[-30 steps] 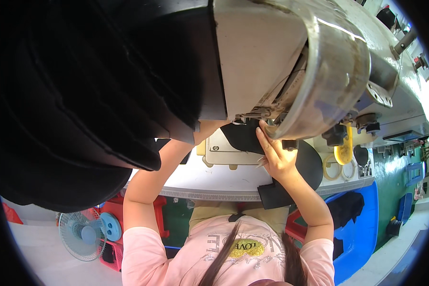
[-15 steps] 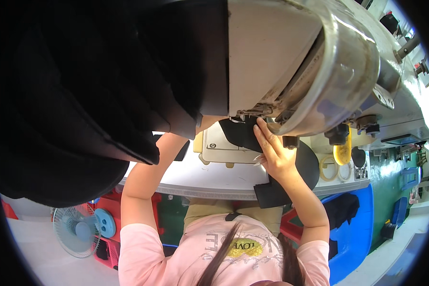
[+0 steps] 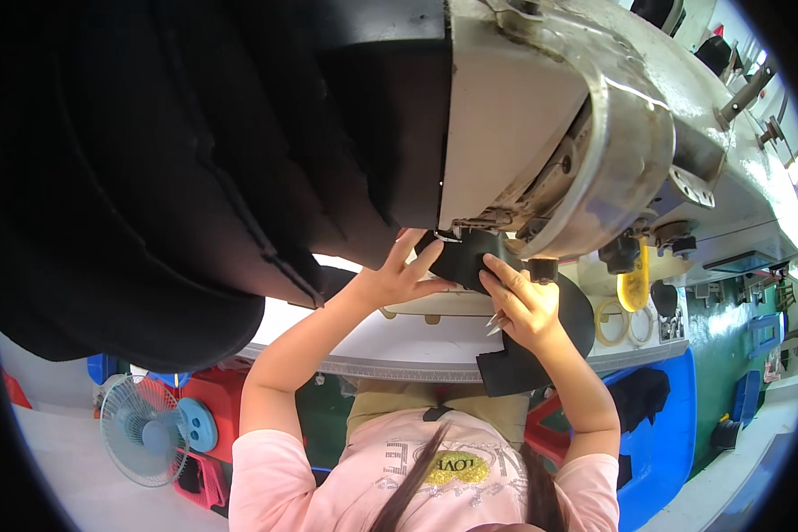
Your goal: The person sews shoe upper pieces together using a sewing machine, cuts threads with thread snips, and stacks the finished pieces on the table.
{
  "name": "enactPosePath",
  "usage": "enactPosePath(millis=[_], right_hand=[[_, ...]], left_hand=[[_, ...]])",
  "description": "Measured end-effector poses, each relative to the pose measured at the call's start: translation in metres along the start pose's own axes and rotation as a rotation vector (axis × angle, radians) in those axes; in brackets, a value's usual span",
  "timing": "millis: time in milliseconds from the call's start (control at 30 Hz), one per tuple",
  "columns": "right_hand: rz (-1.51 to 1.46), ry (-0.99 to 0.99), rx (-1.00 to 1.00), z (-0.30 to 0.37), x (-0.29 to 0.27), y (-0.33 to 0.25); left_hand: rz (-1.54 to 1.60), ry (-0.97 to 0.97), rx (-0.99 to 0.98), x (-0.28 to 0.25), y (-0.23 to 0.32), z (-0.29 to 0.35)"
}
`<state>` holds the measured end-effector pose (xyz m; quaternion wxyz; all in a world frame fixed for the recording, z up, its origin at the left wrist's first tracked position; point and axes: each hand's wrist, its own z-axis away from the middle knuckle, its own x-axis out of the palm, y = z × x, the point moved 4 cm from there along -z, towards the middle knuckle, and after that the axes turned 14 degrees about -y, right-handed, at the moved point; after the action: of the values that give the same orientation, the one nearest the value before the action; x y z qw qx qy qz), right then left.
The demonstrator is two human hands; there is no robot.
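Seen from the head view, black cloth (image 3: 463,262) lies under the sewing machine (image 3: 514,106). Just below the machine, the left hand (image 3: 401,277) has loosely spread fingers at the cloth's edge; the right hand's (image 3: 525,309) press on top, their grip unclear. Light, even pressure should keep it flat.

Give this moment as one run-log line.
left hand: spread, at black fabric | right hand: on same fabric | sewing machine: above fabric
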<state>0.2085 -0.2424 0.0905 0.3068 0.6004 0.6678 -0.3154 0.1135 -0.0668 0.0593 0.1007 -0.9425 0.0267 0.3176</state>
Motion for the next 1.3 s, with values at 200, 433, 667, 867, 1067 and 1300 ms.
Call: enactPosePath(millis=[200,433,667,867,1067,1300], right_hand=[[0.026,-0.084,-0.029,0.0,-0.01,0.004],[0.033,-0.106,-0.021,0.005,-0.01,0.007],[0.014,-0.133,0.049,0.007,-0.01,0.019],[-0.005,-0.186,0.162,0.013,0.009,0.046],[0.046,-0.396,0.37,0.02,0.023,0.071],[-0.094,-0.119,0.346,0.007,-0.015,0.041]], left_hand=[[-0.044,0.035,0.197,-0.013,0.012,-0.014],[-0.068,-0.017,0.164,-0.027,0.023,-0.017],[-0.087,0.01,0.15,-0.027,0.021,-0.027],[0.077,-0.043,0.072,-0.021,0.007,-0.038],[0.417,-0.11,-0.126,0.0,-0.01,-0.033],[0.498,-0.107,-0.256,0.019,-0.022,0.001]])
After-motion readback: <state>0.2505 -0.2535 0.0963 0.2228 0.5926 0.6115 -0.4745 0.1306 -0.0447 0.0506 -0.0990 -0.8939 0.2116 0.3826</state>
